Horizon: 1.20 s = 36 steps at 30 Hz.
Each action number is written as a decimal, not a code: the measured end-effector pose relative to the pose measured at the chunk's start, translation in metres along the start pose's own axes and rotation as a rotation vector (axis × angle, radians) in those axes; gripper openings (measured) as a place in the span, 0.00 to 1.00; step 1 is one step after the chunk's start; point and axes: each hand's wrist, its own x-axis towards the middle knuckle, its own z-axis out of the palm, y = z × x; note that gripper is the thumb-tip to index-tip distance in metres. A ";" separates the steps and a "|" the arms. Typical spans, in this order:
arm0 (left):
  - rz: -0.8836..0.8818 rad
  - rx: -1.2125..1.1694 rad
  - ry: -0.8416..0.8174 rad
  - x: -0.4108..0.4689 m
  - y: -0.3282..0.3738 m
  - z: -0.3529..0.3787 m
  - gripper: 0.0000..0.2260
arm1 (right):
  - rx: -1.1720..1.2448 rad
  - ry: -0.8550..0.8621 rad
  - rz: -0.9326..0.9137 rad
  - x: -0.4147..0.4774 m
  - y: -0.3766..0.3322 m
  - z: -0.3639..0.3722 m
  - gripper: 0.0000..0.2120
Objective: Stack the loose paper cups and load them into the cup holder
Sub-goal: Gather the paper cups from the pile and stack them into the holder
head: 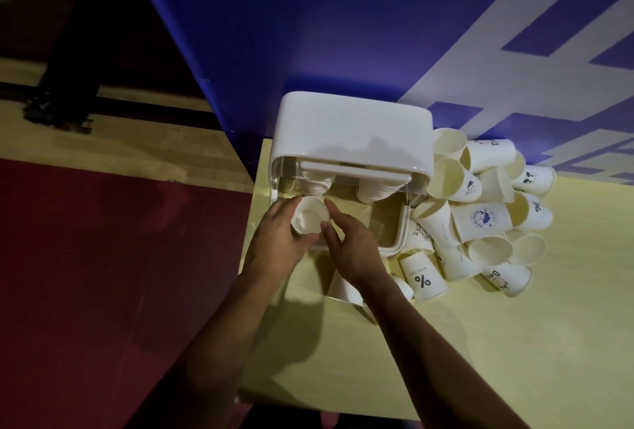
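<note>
A white cup holder (pixel 350 126) with a clear front stands at the table's far left corner; two stacks of cups (pixel 374 190) hang inside it. In front of its left opening, both hands grip one white paper cup (pixel 308 216), bottom toward me. My left hand (pixel 278 236) wraps its left side; my right hand (pixel 353 243) pinches its right side with thumb and fingers. A heap of loose paper cups (pixel 480 216), some printed, lies to the right of the holder.
The pale yellow table (pixel 514 343) ends close to the holder's left side, with red and wooden floor (pixel 103 257) beyond. A blue wall with white markings (pixel 377 34) rises directly behind the holder. A cup marked "%" (pixel 423 277) lies by my right wrist.
</note>
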 end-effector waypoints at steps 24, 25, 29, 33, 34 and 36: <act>0.501 0.169 -0.138 -0.045 0.217 0.159 0.27 | 0.214 0.470 0.337 -0.162 0.133 -0.183 0.13; 0.529 0.211 -0.132 -0.039 0.228 0.173 0.28 | 0.224 0.485 0.350 -0.165 0.140 -0.192 0.13; 0.563 0.415 -0.130 -0.012 0.266 0.233 0.33 | 0.286 0.502 0.423 -0.170 0.182 -0.225 0.10; 0.545 0.740 -0.164 0.020 0.278 0.270 0.37 | 0.263 0.432 0.436 -0.162 0.215 -0.247 0.11; 0.543 0.824 -0.171 0.026 0.277 0.275 0.36 | 0.248 0.409 0.429 -0.158 0.222 -0.253 0.11; 0.541 0.907 -0.162 0.038 0.275 0.280 0.35 | 0.223 0.380 0.414 -0.150 0.234 -0.264 0.11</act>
